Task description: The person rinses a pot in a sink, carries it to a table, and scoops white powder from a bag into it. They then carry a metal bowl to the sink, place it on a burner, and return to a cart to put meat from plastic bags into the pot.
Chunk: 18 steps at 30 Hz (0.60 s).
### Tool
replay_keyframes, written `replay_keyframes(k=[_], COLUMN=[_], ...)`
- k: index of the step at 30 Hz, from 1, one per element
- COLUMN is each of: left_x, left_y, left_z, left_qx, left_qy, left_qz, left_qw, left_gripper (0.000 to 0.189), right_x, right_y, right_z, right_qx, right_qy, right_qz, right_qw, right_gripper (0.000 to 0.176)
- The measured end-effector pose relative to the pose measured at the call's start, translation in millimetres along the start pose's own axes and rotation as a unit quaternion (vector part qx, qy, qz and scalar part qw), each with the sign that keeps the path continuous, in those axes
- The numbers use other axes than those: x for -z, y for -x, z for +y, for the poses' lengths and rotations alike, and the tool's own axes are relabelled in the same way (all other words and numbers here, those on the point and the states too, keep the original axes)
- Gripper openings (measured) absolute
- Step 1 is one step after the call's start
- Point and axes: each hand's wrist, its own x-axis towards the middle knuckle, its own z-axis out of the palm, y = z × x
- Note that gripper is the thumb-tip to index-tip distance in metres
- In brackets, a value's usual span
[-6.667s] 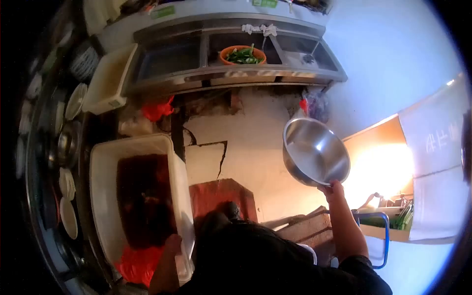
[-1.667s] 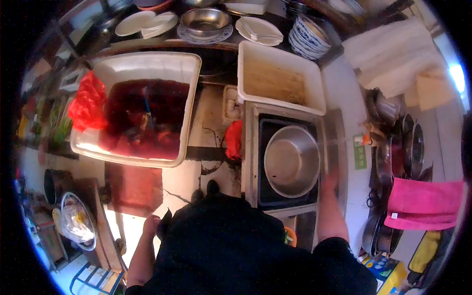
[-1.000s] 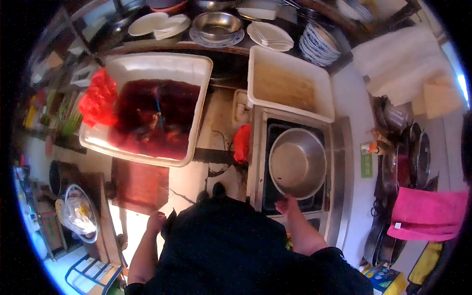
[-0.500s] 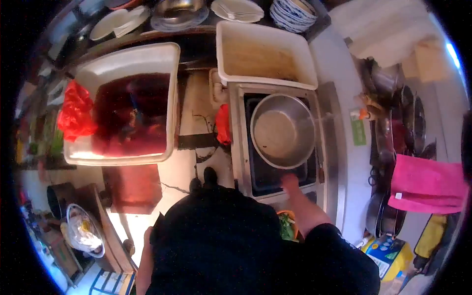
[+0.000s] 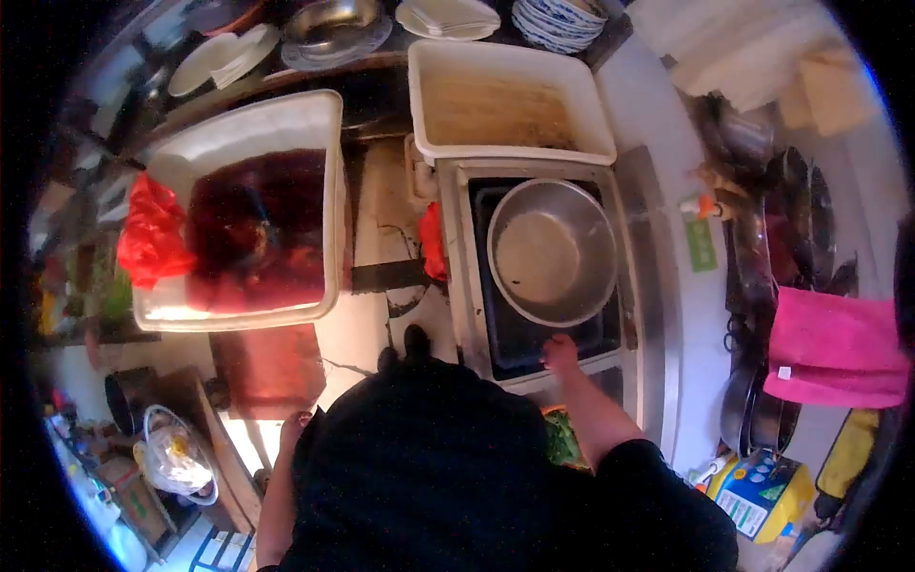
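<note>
Head view, and we're looking straight down at the right hand (image 5: pixel 560 351), which sits at the near edge of the sink (image 5: pixel 456 276), just beside the rim of the steel bowl (image 5: pixel 552 252). We can't tell whether those fingers are spread or curled. The bowl stands upright inside the basin. To our eye, a firm hold on that near rim and a level lift would handle it best, since the steel looks slick. The left hand (image 5: pixel 294 427) hangs by the hip with nothing visible in it, too small to read its fingers.

Around us is a cracked floor (image 5: pixel 381 286), and a white tub (image 5: pixel 286 110) of dark red liquid with a red bag (image 5: pixel 151 234) on its edge. A second tub (image 5: pixel 505 52) stands beyond the sink, plates (image 5: pixel 448 17) sit on the shelf, and a pink cloth (image 5: pixel 829 348) hangs on the right.
</note>
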Motion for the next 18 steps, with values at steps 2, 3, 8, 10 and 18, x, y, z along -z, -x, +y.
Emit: replay_keyframes(k=[2, 3, 8, 10, 18], left_x=[0.7, 1.3, -2.1, -5.4, 6.0], left_y=[-1.8, -1.8, 7.5, 17.7, 73.8], left_z=[16.8, 14.8, -27.2, -45.6, 9.2], left_qx=[-0.068, -0.068, 0.044, 0.048, 0.155], left_qy=[0.02, 0.02, 0.078, 0.082, 0.008], left_qz=[-0.015, -0.011, -0.013, 0.006, 0.028], left_qw=[0.997, 0.997, 0.996, 0.995, 0.987], left_gripper=[0.017, 0.017, 0.02, 0.02, 0.025], right_x=[-43.3, -53.6, -62.3, -53.6, -116.0], right_y=[28.3, 32.4, 22.1, 7.5, 19.3], right_z=[-25.9, -29.6, -20.8, -0.3, -28.9], right_qx=[0.009, 0.009, -0.018, -0.024, -0.077], right_qy=[0.099, 0.1, 0.048, 0.081, 0.318], right_qz=[0.044, 0.04, -0.021, -0.03, -0.044], right_qw=[0.994, 0.994, 0.998, 0.996, 0.944], right_gripper=[0.046, 0.046, 0.036, 0.026, 0.012])
